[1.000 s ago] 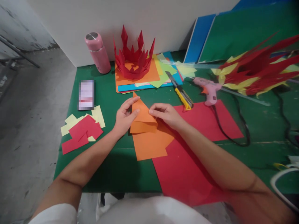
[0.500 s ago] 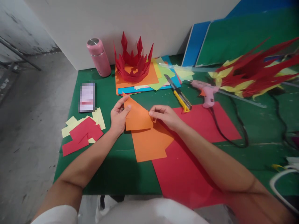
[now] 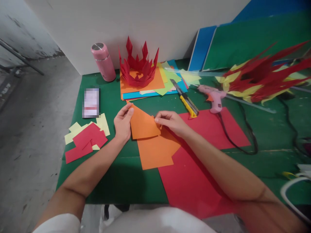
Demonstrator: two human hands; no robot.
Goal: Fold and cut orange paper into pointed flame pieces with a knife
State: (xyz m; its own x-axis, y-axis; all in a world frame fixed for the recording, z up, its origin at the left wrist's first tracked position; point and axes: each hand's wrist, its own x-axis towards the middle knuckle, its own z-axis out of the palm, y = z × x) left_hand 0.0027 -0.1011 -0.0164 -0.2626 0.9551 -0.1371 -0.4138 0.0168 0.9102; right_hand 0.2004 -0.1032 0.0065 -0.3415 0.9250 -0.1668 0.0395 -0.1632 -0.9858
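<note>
An orange sheet of paper (image 3: 143,124) with a slanted upper edge is held up between both hands. My left hand (image 3: 123,121) pinches its upper left corner, thumb in front. My right hand (image 3: 171,120) is closed on its right edge; the fingertips partly hide that side. Below it another orange sheet (image 3: 154,155) lies across the table and a large red sheet (image 3: 191,184). Off to the left is a loose pile of red and pale yellow paper pieces (image 3: 86,137).
A red paper crown (image 3: 138,72) sits on stacked coloured paper, beside a pink flask (image 3: 105,63). A blurred phone (image 3: 91,103) lies left. Behind my right hand are a yellow utility knife (image 3: 186,100), a corded pink glue gun (image 3: 213,95) and red-yellow paper flames (image 3: 262,74).
The held orange sheet has tilted and shifted slightly lower at its left corner, with my left hand following. My right hand stays almost in place. The whole view has shifted slightly.
</note>
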